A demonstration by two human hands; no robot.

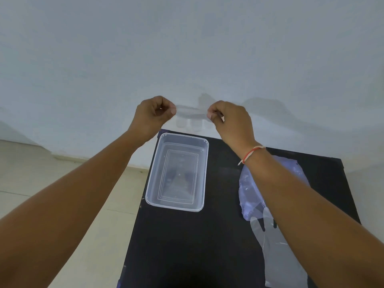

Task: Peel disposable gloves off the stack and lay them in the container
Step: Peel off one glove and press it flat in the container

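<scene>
A thin clear disposable glove (192, 115) is stretched in the air between my two hands, above the far end of the container. My left hand (153, 115) pinches its left edge, and my right hand (230, 119) pinches its right edge; the glove's fingers hang down. Below them a clear rectangular plastic container (204, 163) stands on the black table (187, 246); glove material seems to lie flat inside it. The stack of clear gloves (276, 256) lies at the table's right side, partly on a bluish plastic bag (248, 190) and partly hidden under my right forearm.
A pale wall rises just behind the table's far edge. Light floor tiles (62, 173) lie to the left of the table. A red thread band (250, 154) circles my right wrist.
</scene>
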